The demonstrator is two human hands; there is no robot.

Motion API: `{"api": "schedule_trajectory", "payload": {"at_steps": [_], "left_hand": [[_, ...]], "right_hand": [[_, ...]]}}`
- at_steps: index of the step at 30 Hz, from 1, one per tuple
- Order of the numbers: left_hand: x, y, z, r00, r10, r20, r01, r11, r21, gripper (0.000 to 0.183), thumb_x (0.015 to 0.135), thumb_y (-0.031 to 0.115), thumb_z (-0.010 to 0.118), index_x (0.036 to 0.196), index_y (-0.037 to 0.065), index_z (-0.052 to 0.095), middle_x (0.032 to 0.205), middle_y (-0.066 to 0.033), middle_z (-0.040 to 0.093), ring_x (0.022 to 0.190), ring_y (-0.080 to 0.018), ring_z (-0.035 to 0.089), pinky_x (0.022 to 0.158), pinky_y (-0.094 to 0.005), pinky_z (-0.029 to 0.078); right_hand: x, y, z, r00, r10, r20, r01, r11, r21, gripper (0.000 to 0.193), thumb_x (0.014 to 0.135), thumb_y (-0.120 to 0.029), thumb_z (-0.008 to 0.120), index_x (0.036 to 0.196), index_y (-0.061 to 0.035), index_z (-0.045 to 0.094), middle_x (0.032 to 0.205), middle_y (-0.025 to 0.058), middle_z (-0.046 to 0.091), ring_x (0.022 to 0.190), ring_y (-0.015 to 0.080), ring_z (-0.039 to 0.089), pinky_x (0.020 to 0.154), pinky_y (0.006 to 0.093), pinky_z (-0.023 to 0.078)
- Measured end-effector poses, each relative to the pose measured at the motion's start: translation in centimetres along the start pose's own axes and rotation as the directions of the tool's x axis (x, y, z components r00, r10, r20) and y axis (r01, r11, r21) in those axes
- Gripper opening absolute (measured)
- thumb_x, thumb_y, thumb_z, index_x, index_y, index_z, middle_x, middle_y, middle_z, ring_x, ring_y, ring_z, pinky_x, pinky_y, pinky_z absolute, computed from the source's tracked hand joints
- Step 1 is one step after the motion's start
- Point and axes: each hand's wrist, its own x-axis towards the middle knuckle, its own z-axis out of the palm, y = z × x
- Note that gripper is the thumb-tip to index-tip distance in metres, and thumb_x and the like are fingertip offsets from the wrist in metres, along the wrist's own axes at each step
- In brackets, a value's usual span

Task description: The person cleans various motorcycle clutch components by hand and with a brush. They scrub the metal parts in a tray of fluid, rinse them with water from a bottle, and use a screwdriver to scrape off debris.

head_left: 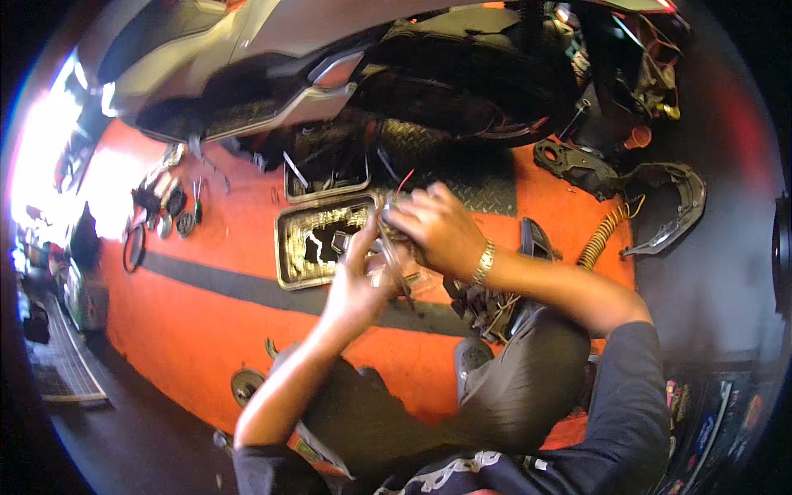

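Head view: left hand and right hand both gripping some blurry metal part near the tray's right edge; sloppy grip, could drop it.

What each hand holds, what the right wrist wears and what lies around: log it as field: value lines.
Left hand: gripping a blurred part
Right hand: apparently gripping the same part
Right wrist: gold-coloured metal band
Beyond left hand: grimy rectangular tray, second tray behind it
To the right: yellow coiled hose
Floor: orange-red, with a dark stripe
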Motion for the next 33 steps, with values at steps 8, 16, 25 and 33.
{"api": "schedule_trajectory", "payload": {"at_steps": [8, 16, 25, 33], "left_hand": [[-2.9, -4.7, -12.7, 0.759, 0.648, -0.059, -0.423, 0.560, 0.712, 0.090, 0.061, 0.019, 0.077, 0.145, 0.009, 0.044, 0.126, -0.0191, 0.049, 0.115, -0.0312, 0.052, 0.093, -0.0412, 0.048], [-7.2, -12.6, -13.3, 0.914, -0.399, -0.066, 0.161, 0.508, -0.846, 0.061, 0.090, 0.060, 0.047, 0.123, 0.009, 0.054, 0.108, -0.0134, 0.064, 0.095, -0.0310, 0.067, 0.066, -0.0487, 0.060], [-11.8, -22.3, -16.5, 0.858, 0.439, -0.267, -0.141, 0.701, 0.699, 0.087, 0.063, 0.030, 0.079, 0.143, 0.020, 0.048, 0.121, -0.0187, 0.051, 0.109, -0.0331, 0.058, 0.085, -0.0436, 0.054], [-12.6, -23.1, -15.2, 0.902, 0.257, -0.346, -0.107, 0.912, 0.397, 0.092, 0.069, 0.033, 0.076, 0.151, 0.018, 0.036, 0.126, -0.0192, 0.045, 0.100, -0.0358, 0.058, 0.085, -0.0449, 0.052]], "right_hand": [[10.9, -5.1, 7.4, 0.888, -0.108, 0.446, -0.189, 0.799, 0.571, 0.020, 0.093, -0.020, 0.058, 0.102, -0.0054, 0.068, 0.075, 0.0057, 0.066, 0.069, 0.0203, 0.062, 0.061, 0.0352, 0.044], [5.3, -8.9, 18.4, 0.911, -0.185, 0.369, 0.114, 0.972, 0.206, 0.024, 0.080, -0.018, 0.065, 0.102, -0.0093, 0.065, 0.081, 0.0144, 0.067, 0.081, 0.0353, 0.065, 0.074, 0.0450, 0.052], [2.8, -11.6, 22.4, 0.583, -0.059, 0.810, -0.450, 0.807, 0.383, 0.019, 0.087, -0.010, 0.056, 0.100, -0.0011, 0.067, 0.089, 0.0251, 0.067, 0.084, 0.0424, 0.063, 0.072, 0.0464, 0.048], [0.1, -10.0, 24.6, 0.630, -0.114, 0.769, -0.302, 0.876, 0.377, 0.018, 0.078, -0.004, 0.059, 0.094, 0.0008, 0.065, 0.079, 0.0183, 0.066, 0.077, 0.0374, 0.063, 0.071, 0.0449, 0.048]]}}
